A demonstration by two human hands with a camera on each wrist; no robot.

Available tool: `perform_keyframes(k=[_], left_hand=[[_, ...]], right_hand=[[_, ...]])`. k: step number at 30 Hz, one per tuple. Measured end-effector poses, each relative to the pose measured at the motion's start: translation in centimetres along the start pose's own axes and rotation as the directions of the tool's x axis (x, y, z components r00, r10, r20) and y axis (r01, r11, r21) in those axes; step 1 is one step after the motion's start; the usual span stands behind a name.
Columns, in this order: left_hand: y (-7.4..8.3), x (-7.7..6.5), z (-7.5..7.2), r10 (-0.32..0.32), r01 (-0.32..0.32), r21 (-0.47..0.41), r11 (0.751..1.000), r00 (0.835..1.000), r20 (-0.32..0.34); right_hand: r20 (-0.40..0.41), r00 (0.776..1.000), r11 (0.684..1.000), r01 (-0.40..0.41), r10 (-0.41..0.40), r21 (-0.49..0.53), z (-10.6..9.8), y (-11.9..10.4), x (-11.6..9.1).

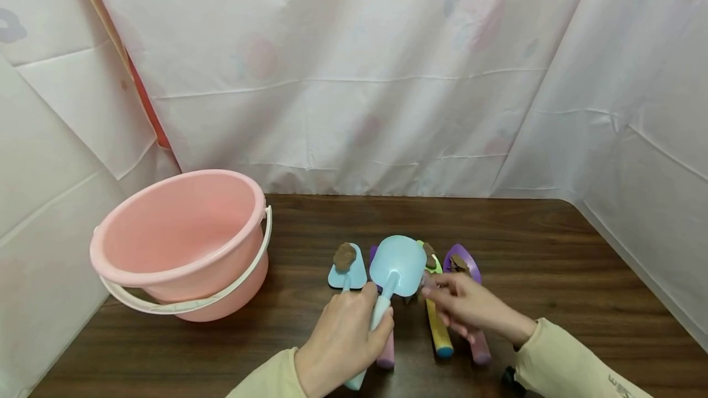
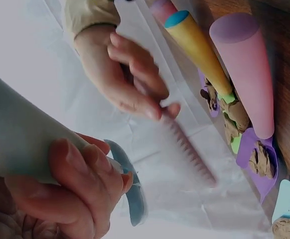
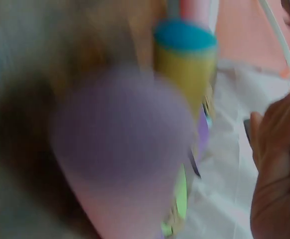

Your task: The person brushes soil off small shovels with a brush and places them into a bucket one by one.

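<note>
The bucket stands on the table at left, sheeting behind it. To its right, left to right, lie the first trowel, second trowel, third trowel and fourth trowel, blades at the far end, each bearing a clump. The left hand holds a raised trowel over the second; right of it, the right hand holds a serrated tool.

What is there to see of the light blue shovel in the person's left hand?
The light blue shovel looks like smooth plastic. Its broad, round-cornered blade has a narrow raised neck running into a paler, mint-tinted handle. No brown material shows on the blade's visible face. The left hand grips the handle, holding the shovel above the table, blade pointing away from the person.
</note>
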State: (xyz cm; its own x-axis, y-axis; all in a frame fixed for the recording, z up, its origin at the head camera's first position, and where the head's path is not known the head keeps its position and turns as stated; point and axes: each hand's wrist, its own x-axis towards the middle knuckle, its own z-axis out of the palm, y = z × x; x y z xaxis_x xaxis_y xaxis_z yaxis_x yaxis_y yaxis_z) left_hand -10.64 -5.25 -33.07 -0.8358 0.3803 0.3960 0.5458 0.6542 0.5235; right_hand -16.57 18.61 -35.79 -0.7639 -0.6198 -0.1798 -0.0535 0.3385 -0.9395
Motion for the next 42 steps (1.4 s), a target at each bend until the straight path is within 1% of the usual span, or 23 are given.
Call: perform_keyframes(k=[3, 5, 8, 11, 13, 18, 24, 30, 35, 38, 42], left_hand=[[0.0, 0.1, 0.0, -0.004, 0.004, -0.003, 1.000, 1.000, -0.008], [0.1, 0.1, 0.1, -0.004, 0.004, 0.006, 1.000, 1.000, -0.012], [0.1, 0.1, 0.1, -0.012, 0.012, 0.011, 1.000, 1.000, -0.009], [0.0, 0.1, 0.1, -0.024, 0.024, 0.008, 1.000, 1.000, -0.005], [0.0, 0.0, 0.2, -0.030, 0.030, 0.008, 1.000, 1.000, -0.007], [-0.2, -0.1, 0.4, -0.018, 0.019, 0.037, 0.999, 1.000, -0.017], [-0.2, -0.2, 0.5, -0.012, 0.012, 0.009, 1.000, 1.000, 0.010], [-0.3, -0.4, 0.6, 0.023, -0.024, 0.050, 0.998, 1.000, 0.018], [-0.3, -0.5, 0.7, 0.008, -0.012, 0.075, 0.997, 0.998, 0.060], [-0.3, -0.5, 0.7, 0.005, -0.010, 0.075, 0.997, 0.997, 0.073], [-0.4, -0.5, 0.8, 0.012, -0.017, 0.084, 0.996, 0.998, 0.069]], right_hand=[[0.105, 0.994, 1.000, 0.017, -0.019, 0.026, 1.6, 0.1, -0.2], [0.149, 0.988, 0.998, 0.022, -0.031, 0.062, 2.4, 0.1, -0.3], [0.178, 0.983, 0.994, 0.029, -0.048, 0.110, 3.2, -0.1, -0.4], [0.174, 0.983, 0.992, 0.044, -0.064, 0.116, 3.5, -0.3, -0.3], [0.162, 0.984, 0.992, 0.054, -0.072, 0.113, 3.5, -0.4, -0.3], [0.121, 0.990, 0.992, 0.059, -0.073, 0.111, 2.9, -0.8, -0.4], [0.095, 0.992, 0.991, 0.069, -0.081, 0.116, 1.4, -0.7, -0.4], [-0.010, 0.998, 0.993, 0.061, -0.060, 0.098, -0.3, -0.5, -0.5], [-0.099, 0.995, 0.996, 0.041, -0.033, 0.084, -1.4, -0.3, -0.6], [-0.134, 0.991, 0.997, 0.031, -0.021, 0.071, -1.9, -0.2, -0.8], [-0.154, 0.988, 0.997, 0.030, -0.019, 0.065, -2.2, -0.1, -0.8]])
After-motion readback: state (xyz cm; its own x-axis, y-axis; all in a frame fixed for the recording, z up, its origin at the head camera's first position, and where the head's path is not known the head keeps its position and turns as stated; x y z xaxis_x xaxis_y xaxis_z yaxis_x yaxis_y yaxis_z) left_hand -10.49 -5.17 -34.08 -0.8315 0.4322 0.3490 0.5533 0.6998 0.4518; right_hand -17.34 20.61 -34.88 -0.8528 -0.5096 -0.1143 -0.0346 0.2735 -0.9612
